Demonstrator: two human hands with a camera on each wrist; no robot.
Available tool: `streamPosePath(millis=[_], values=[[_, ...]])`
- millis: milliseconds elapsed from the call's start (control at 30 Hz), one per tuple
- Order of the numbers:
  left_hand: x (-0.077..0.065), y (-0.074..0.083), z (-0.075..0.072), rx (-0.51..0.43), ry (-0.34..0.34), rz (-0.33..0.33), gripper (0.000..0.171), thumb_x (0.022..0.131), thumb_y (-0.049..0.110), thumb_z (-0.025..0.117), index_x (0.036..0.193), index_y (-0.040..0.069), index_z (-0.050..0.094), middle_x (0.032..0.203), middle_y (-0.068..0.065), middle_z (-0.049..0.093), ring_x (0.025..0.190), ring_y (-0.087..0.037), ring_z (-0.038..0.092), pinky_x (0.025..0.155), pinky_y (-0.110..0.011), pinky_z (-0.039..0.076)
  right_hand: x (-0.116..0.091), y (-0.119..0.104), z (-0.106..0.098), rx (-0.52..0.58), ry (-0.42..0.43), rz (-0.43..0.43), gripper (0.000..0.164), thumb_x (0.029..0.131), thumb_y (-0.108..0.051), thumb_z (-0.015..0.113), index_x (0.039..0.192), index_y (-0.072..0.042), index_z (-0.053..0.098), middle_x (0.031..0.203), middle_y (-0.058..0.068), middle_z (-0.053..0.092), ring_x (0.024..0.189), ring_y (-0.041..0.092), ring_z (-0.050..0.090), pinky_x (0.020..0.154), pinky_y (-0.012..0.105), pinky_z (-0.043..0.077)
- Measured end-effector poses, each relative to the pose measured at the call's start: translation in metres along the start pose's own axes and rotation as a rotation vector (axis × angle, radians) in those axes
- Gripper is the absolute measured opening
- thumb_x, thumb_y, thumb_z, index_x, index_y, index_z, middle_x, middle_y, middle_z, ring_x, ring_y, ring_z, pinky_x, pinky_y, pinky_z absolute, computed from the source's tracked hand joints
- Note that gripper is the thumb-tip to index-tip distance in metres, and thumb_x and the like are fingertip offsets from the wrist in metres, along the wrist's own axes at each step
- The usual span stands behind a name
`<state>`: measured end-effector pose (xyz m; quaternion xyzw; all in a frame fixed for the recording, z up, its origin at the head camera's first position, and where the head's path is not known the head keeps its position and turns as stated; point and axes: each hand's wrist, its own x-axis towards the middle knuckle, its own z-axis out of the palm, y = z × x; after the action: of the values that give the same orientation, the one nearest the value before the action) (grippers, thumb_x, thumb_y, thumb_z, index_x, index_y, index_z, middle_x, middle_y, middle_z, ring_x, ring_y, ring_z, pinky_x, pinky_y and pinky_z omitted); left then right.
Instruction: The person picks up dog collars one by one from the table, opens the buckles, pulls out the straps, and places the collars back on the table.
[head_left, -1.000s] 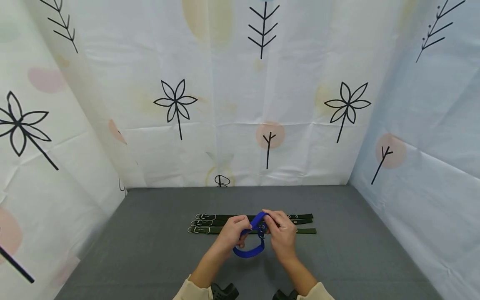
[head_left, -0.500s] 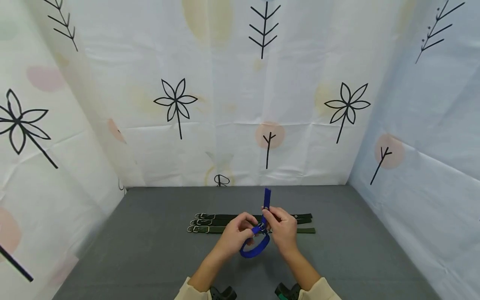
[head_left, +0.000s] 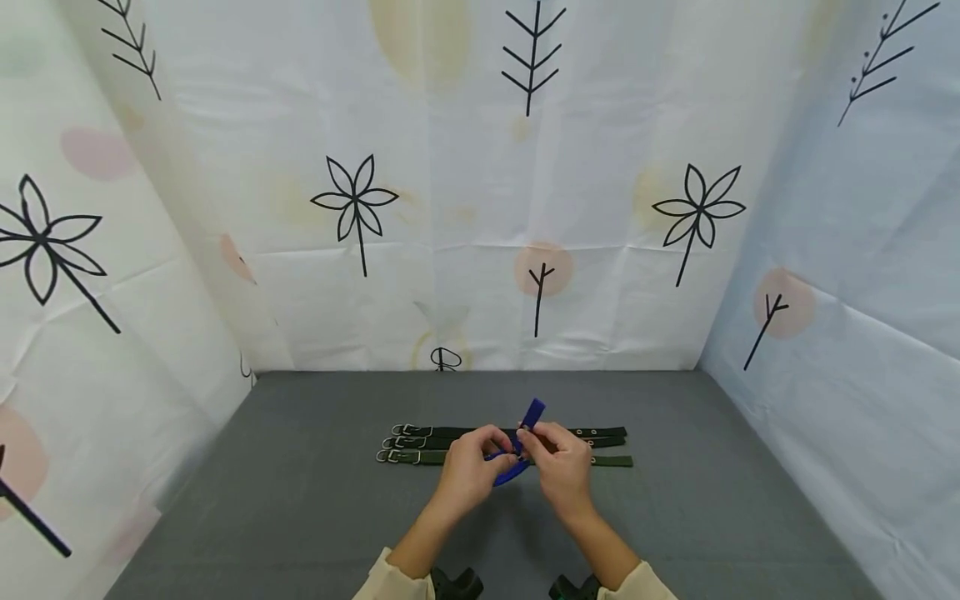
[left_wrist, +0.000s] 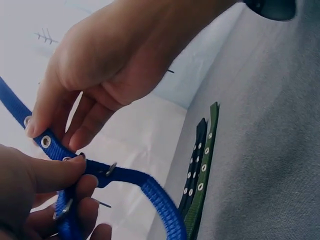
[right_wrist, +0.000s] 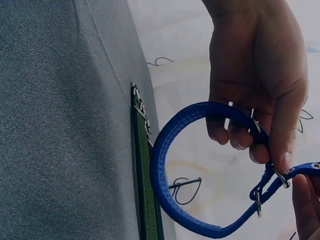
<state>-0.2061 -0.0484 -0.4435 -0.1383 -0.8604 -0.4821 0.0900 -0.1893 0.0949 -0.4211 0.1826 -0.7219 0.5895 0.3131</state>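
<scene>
A blue collar (head_left: 533, 412) with metal eyelets is held between both hands above the table, bent into a loop. My left hand (head_left: 467, 468) grips it near the metal buckle (right_wrist: 281, 178), its thumb against the band. My right hand (head_left: 564, 469) pinches the eyelet end of the strap, which sticks up past the fingers. In the left wrist view, the right hand (left_wrist: 107, 65) holds the strap just above the left hand (left_wrist: 35, 185). The strap runs through the buckle area, and a metal ring (right_wrist: 258, 202) hangs close by. Fingers partly hide the fastening in the head view.
Several dark green and black collars lie side by side behind the hands, including a green collar (head_left: 611, 462) nearest me. Their buckles point left. The grey table (head_left: 315, 517) meets patterned white cloth walls (head_left: 450, 292) at the back and sides.
The strap's free end has come up from a bent-over position, stood upright, and now leans right and lower. The collar's loop has turned and shows less below the hands.
</scene>
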Motion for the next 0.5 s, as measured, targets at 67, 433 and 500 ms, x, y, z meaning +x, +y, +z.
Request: streamPosePath(millis=[67,433,500], values=[[0.002,-0.002,-0.002,-0.034,-0.042,-0.008,0.013,0.085,0.013,0.076,0.083,0.015,0.063,0.069,0.005,0.059,0.058,-0.010,0.050,0.051,-0.027,0.042,0.000,0.001,-0.001,0.030,-0.021,0.019,0.005,0.083,0.010,0.069,0.086,0.007,0.072,0.074,0.013,0.067,0.059,0.037,0.064,0.055,0.028,0.054],[0.003,-0.015,0.003,-0.357,-0.190,-0.053,0.012,0.094,0.011,0.066,0.091,0.005,0.056,0.074,-0.003,0.061,0.069,-0.017,0.060,0.068,-0.035,0.053,0.006,0.005,-0.004,0.103,-0.025,0.207,0.005,0.087,0.005,0.068,0.087,0.010,0.070,0.079,0.019,0.070,0.059,0.019,0.066,0.058,0.033,0.056],[0.002,-0.017,0.005,-0.392,-0.184,-0.061,0.013,0.095,0.013,0.064,0.092,0.005,0.055,0.073,-0.003,0.059,0.067,-0.016,0.056,0.066,-0.033,0.051,0.006,0.004,-0.004,0.112,-0.037,0.214,0.005,0.087,0.005,0.068,0.086,0.009,0.070,0.078,0.018,0.069,0.060,0.018,0.066,0.059,0.031,0.056]])
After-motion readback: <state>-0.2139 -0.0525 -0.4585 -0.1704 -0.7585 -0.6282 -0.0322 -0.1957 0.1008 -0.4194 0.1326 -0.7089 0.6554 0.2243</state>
